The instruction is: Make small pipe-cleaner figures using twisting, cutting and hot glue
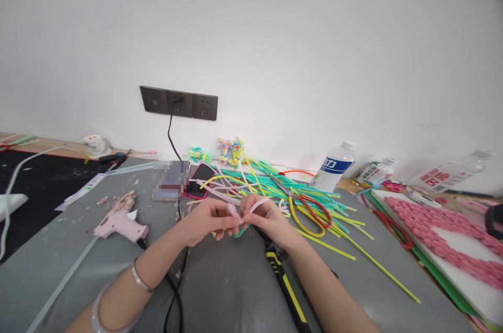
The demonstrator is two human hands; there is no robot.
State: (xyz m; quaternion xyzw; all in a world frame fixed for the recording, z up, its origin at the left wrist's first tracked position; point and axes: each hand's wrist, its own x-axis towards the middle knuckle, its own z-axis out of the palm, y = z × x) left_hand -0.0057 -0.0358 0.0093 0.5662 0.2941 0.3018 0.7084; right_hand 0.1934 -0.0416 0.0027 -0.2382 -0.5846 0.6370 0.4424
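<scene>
A pale pink pipe cleaner [234, 211], bent into a small shape, is pinched between my two hands over the middle of the grey table. My left hand [208, 222] has its thumb and fingers closed on one side of it. On the other side my right hand [265, 218] grips it, and a pink end sticks out above the thumb. A bit of green pipe cleaner [241, 231] shows just under the fingertips; whether it is joined to the pink one I cannot tell. Just behind lies a heap of green, yellow and pink pipe cleaners [271, 178].
Scissors [310, 212] with red and yellow handles lie on the heap. A yellow-black handled tool [286, 286] sits by my right forearm. Left is a pink glue gun [123, 223] with its black cord [183, 259]. Behind stand small pipe-cleaner figures [231, 151] and a water bottle [334, 168].
</scene>
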